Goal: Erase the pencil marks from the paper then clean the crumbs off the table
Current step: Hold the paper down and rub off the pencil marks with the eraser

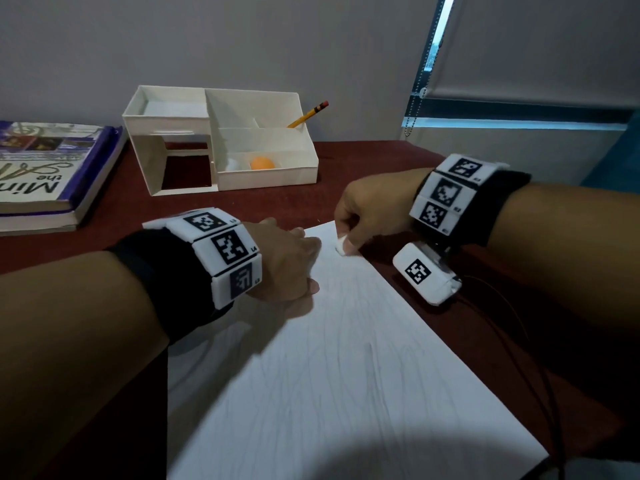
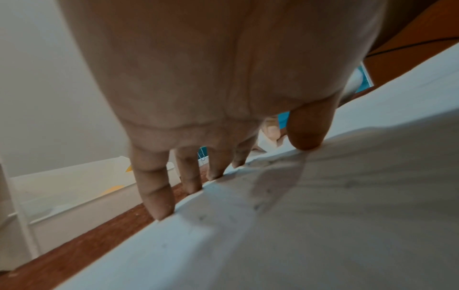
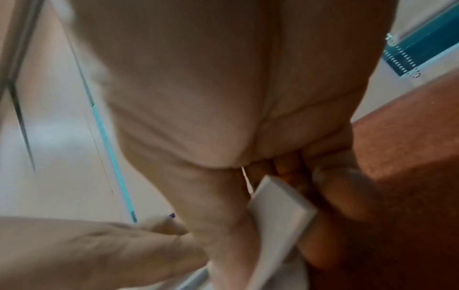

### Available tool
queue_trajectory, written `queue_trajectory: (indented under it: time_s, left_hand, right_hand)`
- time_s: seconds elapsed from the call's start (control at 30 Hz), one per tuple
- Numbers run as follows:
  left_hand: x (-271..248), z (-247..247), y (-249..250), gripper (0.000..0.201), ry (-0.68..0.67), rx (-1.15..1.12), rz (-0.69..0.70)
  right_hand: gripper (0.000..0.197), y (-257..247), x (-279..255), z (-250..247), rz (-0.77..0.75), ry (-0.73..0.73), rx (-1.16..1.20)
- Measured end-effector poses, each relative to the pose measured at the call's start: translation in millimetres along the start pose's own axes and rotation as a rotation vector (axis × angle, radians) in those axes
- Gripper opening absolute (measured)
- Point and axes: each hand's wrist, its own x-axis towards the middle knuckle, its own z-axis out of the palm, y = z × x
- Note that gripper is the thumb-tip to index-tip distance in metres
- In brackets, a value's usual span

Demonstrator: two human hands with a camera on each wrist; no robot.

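A white sheet of paper (image 1: 346,368) with faint pencil scribbles lies slantwise on the dark red table (image 1: 349,157). My left hand (image 1: 294,261) presses flat on the sheet's far left edge with straight fingers (image 2: 159,200), and the paper (image 2: 323,215) wrinkles under them. My right hand (image 1: 360,216) pinches a small white eraser (image 1: 341,244) and holds it down on the sheet's far corner. In the right wrist view the eraser (image 3: 280,212) sits between thumb and curled fingers. Small dark crumbs (image 2: 255,206) dot the paper near my left fingertips.
A white desk organiser (image 1: 221,140) stands at the back with a yellow pencil (image 1: 308,114) and an orange ball (image 1: 262,163) in it. Books (image 1: 52,168) are stacked at the far left. A black cable (image 1: 512,313) runs along the table's right side.
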Motion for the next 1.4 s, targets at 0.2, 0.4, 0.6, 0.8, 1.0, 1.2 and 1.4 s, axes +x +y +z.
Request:
queue_trajectory:
  time_s: [0.2, 0.4, 0.6, 0.8, 1.0, 1.2, 1.4]
  left_hand:
    - [-1, -2, 5, 0.054, -0.028, 0.033, -0.017]
    - [-2, 0, 6, 0.058, -0.018, 0.033, -0.019]
    - [-1, 1, 4, 0.059, 0.002, 0.025, -0.013]
    - [0, 3, 1, 0.067, 0.060, 0.007, -0.007]
    - [-40, -6, -35, 0.072, 0.324, -0.231, -0.005]
    - [-111, 11, -42, 0.078, 0.316, -0.332, 0.016]
    - [-111, 52, -33, 0.055, 0.314, -0.114, 0.061]
  right_hand:
    - [0.014, -2, 0, 3, -0.029, 0.009, 0.022]
    - [0.019, -6, 9, 9, 0.012, 0.198, -0.088]
    - [0.019, -13, 1, 1, -0.031, 0.009, 0.011]
    - [0.018, -24, 5, 6, 0.032, 0.139, -0.128]
    - [0.017, -38, -33, -8, 0.050, 0.150, 0.126]
    - [0.008, -90, -58, 13, -0.141, -0.085, 0.556]
    - [0.016, -123, -52, 35, -0.197, -0.055, 0.463]
